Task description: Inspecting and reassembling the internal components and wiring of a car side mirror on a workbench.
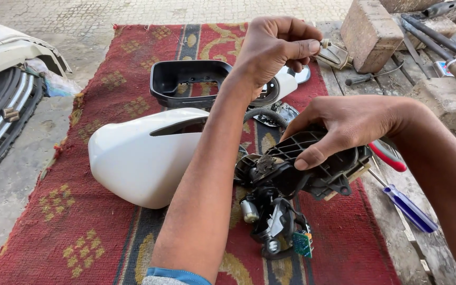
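Closest to me hung the motor assembly (273, 221), black, with a small green circuit board (303, 244) dangling at its lower end, all attached under the black bracket (312, 166) I was gripping. Right hand (344, 129) was clamped over that bracket from above, thumb pressed on its ribbed face, holding it up off the red rug (80, 221). Left hand (273, 47) was raised further out, arm crossing over the work, thumb and forefinger pinched on a small screw (324, 43); other fingers curled in. White mirror shell (138, 158) lay on the rug to the left, already separated. Black trim frame (186, 82) sat beyond it, also off, with a white-and-black base piece (281, 87) partly hidden behind my left wrist. Progress, as I judged it: housing stripped, inner mechanism out and in hand, one fastener out. Remaining looked like splitting motor from bracket, though how many fasteners were left I couldn't tell. Blue screwdriver (410, 208) and red-handled pliers (389, 155) lay on the planks just right of the rug, a brick (370, 34) and more tools beyond. Car bumper (1, 89) sat far left.
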